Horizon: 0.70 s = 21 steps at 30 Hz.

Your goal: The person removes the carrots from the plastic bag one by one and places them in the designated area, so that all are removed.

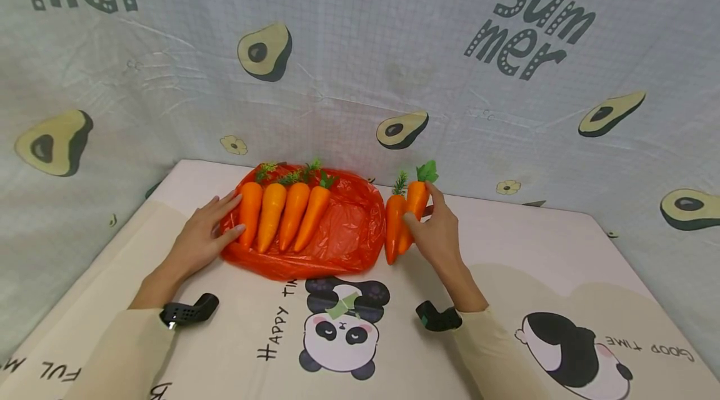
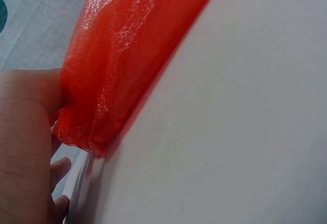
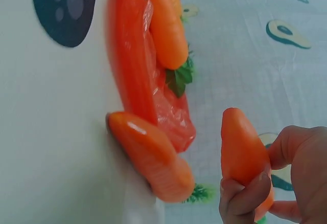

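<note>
My right hand (image 1: pixel 439 225) pinches an orange carrot (image 1: pixel 417 200) with a leafy green top between thumb and fingers; in the right wrist view the carrot (image 3: pixel 245 152) is raised off the table. Just left of it, another carrot (image 1: pixel 395 225) with a feathery top lies on the table against the bag's right edge. The red plastic bag (image 1: pixel 343 231) is spread open, with several carrots (image 1: pixel 297 212) side by side in its left half. My left hand (image 1: pixel 199 234) rests at the bag's left edge, fingers and thumb extended over the rim by the leftmost carrot (image 1: pixel 250 212).
A light tabletop (image 1: pixel 242 319) with printed pandas and lettering lies under everything. Behind it hangs a pale cloth (image 1: pixel 337 75) printed with avocados. Each wrist wears a dark strapped device, one on the left (image 1: pixel 191 310) and one on the right (image 1: pixel 439 317).
</note>
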Each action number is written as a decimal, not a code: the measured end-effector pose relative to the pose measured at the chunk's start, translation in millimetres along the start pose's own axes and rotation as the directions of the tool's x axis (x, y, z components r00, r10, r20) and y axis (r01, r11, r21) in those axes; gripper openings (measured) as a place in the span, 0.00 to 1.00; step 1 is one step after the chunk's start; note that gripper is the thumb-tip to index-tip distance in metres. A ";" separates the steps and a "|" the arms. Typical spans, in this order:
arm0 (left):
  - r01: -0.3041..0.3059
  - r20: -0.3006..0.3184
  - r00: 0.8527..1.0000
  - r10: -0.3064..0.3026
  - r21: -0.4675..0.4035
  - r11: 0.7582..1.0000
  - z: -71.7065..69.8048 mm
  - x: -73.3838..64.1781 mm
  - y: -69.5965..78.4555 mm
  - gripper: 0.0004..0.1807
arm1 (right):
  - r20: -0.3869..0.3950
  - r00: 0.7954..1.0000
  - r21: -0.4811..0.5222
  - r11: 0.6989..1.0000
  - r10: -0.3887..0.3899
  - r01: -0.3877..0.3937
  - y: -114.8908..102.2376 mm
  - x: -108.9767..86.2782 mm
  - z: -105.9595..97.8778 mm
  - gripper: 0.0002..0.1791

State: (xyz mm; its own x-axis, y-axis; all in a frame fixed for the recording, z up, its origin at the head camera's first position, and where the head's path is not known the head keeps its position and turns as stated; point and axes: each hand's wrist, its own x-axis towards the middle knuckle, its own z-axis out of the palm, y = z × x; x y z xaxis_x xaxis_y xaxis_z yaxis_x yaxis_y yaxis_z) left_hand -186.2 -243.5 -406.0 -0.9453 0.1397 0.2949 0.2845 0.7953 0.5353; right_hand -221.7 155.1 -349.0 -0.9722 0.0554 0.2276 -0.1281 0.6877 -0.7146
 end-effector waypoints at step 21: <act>-0.012 -0.008 1.000 0.012 0.003 1.000 0.9 0.3 -1.8 0.36 | -0.010 0.999 -0.002 0.999 0.038 -0.038 31.3 -0.4 -0.3 0.38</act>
State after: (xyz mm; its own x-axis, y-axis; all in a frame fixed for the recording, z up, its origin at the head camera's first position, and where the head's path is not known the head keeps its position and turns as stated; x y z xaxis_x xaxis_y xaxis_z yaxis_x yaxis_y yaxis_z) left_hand -187.1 -244.4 -407.6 -0.9405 0.1441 0.3078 0.2952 0.7951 0.5298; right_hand -225.2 176.9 -371.3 -0.9743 0.0883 0.2071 -0.0911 0.6866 -0.7213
